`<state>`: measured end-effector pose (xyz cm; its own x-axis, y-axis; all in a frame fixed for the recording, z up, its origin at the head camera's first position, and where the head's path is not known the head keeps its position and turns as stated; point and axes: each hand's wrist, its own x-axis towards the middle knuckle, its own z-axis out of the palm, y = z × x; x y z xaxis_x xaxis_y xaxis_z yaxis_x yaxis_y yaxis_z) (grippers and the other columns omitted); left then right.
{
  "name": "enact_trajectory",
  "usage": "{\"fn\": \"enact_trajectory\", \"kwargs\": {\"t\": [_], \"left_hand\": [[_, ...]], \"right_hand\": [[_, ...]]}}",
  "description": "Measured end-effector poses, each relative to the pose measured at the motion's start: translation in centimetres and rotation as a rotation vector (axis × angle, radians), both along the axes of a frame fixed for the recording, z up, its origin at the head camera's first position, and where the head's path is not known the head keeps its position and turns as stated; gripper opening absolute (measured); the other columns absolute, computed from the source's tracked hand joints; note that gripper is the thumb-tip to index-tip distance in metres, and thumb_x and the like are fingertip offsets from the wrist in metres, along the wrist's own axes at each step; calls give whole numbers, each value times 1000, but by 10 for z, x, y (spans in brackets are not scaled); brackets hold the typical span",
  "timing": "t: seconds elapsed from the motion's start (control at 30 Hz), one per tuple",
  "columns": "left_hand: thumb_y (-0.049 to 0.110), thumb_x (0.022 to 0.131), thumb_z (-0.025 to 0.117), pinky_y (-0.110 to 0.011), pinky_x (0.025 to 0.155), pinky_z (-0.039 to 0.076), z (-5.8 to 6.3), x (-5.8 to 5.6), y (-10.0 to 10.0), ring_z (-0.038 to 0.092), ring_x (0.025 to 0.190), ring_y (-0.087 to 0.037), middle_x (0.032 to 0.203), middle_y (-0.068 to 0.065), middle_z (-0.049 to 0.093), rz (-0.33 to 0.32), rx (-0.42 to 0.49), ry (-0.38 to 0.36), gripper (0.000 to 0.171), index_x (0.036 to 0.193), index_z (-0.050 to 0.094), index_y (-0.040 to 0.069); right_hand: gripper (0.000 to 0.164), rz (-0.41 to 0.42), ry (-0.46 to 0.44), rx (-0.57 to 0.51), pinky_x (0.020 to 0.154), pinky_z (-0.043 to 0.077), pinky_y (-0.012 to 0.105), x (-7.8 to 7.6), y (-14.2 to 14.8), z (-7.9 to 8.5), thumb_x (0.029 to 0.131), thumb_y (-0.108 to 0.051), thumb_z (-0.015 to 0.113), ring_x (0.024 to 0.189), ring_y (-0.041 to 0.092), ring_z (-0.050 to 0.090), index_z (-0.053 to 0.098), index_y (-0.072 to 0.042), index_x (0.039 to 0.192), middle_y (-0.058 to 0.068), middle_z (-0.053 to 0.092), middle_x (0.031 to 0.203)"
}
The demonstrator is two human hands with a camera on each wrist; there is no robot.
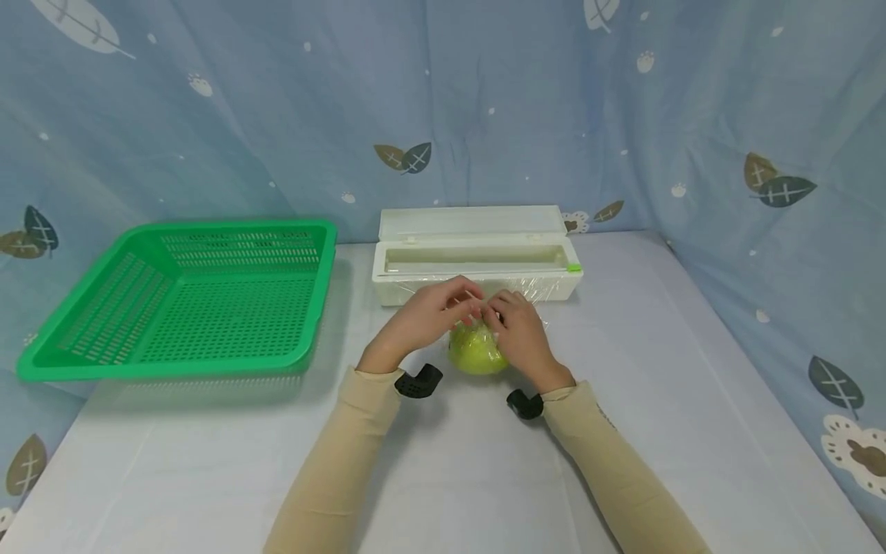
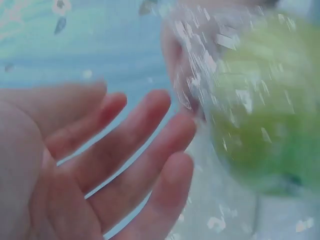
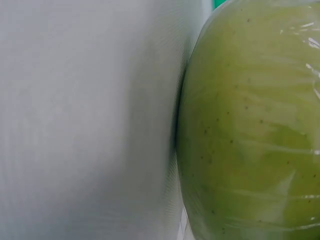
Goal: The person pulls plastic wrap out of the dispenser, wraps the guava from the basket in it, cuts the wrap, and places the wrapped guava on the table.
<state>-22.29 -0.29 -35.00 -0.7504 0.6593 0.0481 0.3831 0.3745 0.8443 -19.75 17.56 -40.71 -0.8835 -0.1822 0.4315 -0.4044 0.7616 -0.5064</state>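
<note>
A round yellow-green fruit (image 1: 476, 354) with small dark specks stands on the table, covered in clear cling film (image 2: 200, 55). My right hand (image 1: 527, 338) pinches the gathered film at the top of the fruit with curled fingers. Just left of it, my left hand (image 1: 434, 309) hovers at the fruit's upper left. In the left wrist view its fingers (image 2: 170, 182) are spread and loosely bent, holding nothing, with the fruit apart from them. The right wrist view shows the wrapped fruit's side (image 3: 245, 130) close up; the right fingers are out of that view.
Behind the hands lies a long white cling film box (image 1: 389, 294) with its lid (image 1: 471, 223) raised and a small green piece (image 1: 574, 268) at its right end. A green plastic basket (image 1: 320, 308) stands at the left. A patterned blue cloth (image 1: 484, 138) hangs behind the table (image 1: 450, 477).
</note>
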Motion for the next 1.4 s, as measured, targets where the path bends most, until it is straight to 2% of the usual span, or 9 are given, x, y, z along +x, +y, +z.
{"fn": "enact_trajectory", "kwargs": {"t": [0.13,0.3,0.47,0.7,0.83,0.93,1.03,1.13,1.4], "left_hand": [[19,93,48,-28,73,46,-10,-9,-8,57,88,-14,96,4,61,49,-45,11,21,110,59,14],[19,91,51,-26,78,44,-21,-13,-12,52,98,-7,109,9,57,-59,-106,11,23,112,60,20],[18,91,51,-26,86,42,-31,-17,-16,47,109,-4,119,11,53,-155,-43,-28,27,116,59,21],[25,91,51,-30,94,35,-45,-20,-16,37,120,-4,131,10,44,-281,58,-110,36,128,49,21],[15,92,50,-36,98,32,-37,-15,-15,35,124,-10,133,-1,43,-316,129,-140,35,127,50,11],[11,92,49,-40,99,28,-31,-11,-16,34,125,-12,132,-7,44,-316,157,-154,32,124,52,6],[15,92,50,-38,99,29,-35,-13,-17,35,123,-8,131,-4,46,-297,174,-194,31,123,54,9],[16,92,49,-34,98,30,-39,-15,-17,36,122,-5,129,0,48,-288,189,-226,31,123,54,11],[18,93,49,-32,95,34,-41,-16,-18,40,119,-6,126,6,50,-259,164,-236,31,123,54,13]], "right_hand": [[27,-1,-21,-16,66,37,31,1,0,-1,94,-19,46,75,17,46,66,-12,78,-2,57,82],[27,-20,-28,2,68,39,32,0,1,0,94,-23,45,79,17,47,66,-11,84,-1,58,85],[27,-48,-48,-1,70,40,33,0,0,0,95,-26,44,82,16,49,66,-11,88,-1,59,87],[29,-85,-129,-133,83,40,36,0,2,-2,95,-30,42,96,18,53,64,-12,100,3,61,100],[31,-119,-166,-186,75,42,35,0,2,-4,95,-32,40,88,18,54,63,-12,102,3,60,99],[33,-137,-215,-224,77,43,36,-2,3,-5,96,-33,38,90,18,55,63,-13,102,3,61,99],[36,-145,-287,-288,81,41,37,-3,5,-5,96,-36,34,96,18,55,64,-16,102,1,62,100],[38,-146,-331,-359,79,41,36,-4,7,-4,96,-37,33,89,17,55,65,-17,99,0,62,92],[39,-91,-272,-372,67,42,32,-2,17,5,93,-45,38,76,15,52,64,-15,93,-1,59,81]]}}
